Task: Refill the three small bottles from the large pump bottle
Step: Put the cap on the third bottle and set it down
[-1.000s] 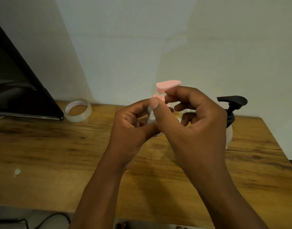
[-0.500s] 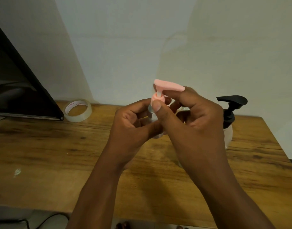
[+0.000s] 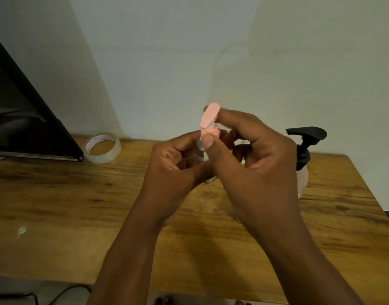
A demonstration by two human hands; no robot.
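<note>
Left hand (image 3: 178, 166): gripping the clear body of a small bottle (image 3: 200, 154), fingers curling round it, holding it up above the table.
Right hand (image 3: 250, 150): pinching the pink pump top (image 3: 209, 119) of the small bottle, thumb pressing on the near side of the pink collar, forefinger curving over the far side beside the pump head.
Small bottle: sitting upright between the two hands, mostly hidden by fingers; only a strip of clear wall and a bit of the base are showing.
Pink pump top: standing on the neck of the small bottle, its flat head pointing up and away from the person.
Large pump bottle (image 3: 302, 164): standing on the table to the right of the small bottle, partly behind the right hand, with a black pump and a pale clear body.
Table (image 3: 57, 194): wooden, lying below the small bottle.
Roll of tape (image 3: 102, 147): lying flat on the table well to the left of the small bottle, near the wall.
Dark screen (image 3: 24, 119): leaning at the far left, just beside the roll of tape.
</note>
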